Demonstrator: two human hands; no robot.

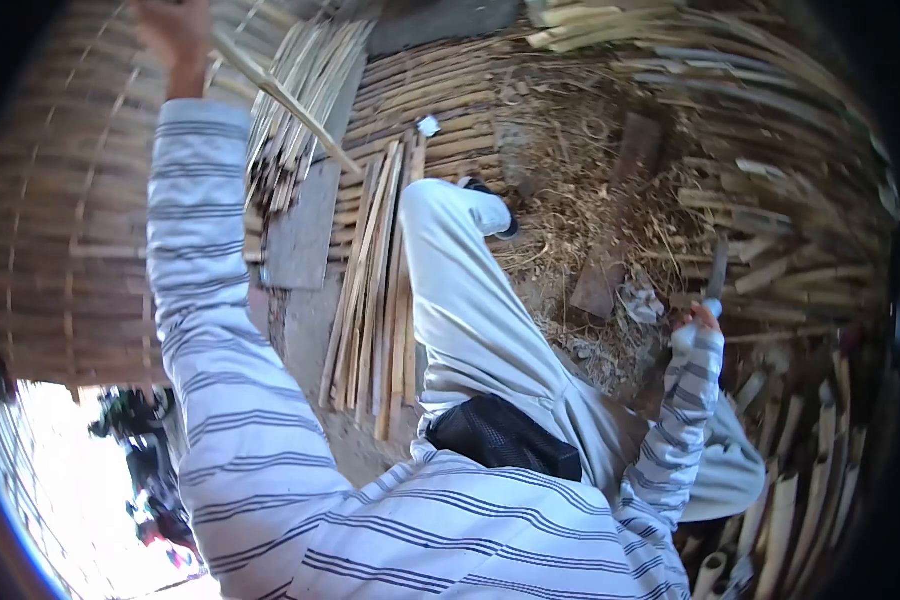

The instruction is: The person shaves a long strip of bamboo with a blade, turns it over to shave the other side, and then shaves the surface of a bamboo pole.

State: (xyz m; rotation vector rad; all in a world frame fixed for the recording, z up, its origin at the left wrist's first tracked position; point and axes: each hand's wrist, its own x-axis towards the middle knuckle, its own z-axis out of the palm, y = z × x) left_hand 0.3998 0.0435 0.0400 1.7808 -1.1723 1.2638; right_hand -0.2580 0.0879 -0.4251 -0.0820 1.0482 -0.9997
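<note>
The left hand (175, 40), upper left, is cropped beside a bamboo strip (288, 98), its grip unclear; at right, the right hand (703, 318) closes round a knife (719, 265), pointed outward, likely for safety.

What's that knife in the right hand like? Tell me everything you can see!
The knife has a narrow, dull grey blade that looks like metal. The right hand grips its other end, so the handle is mostly hidden. The blade points forward, away from the body, near some cut pieces that look like bamboo. I can't tell which edge is sharp.
</note>
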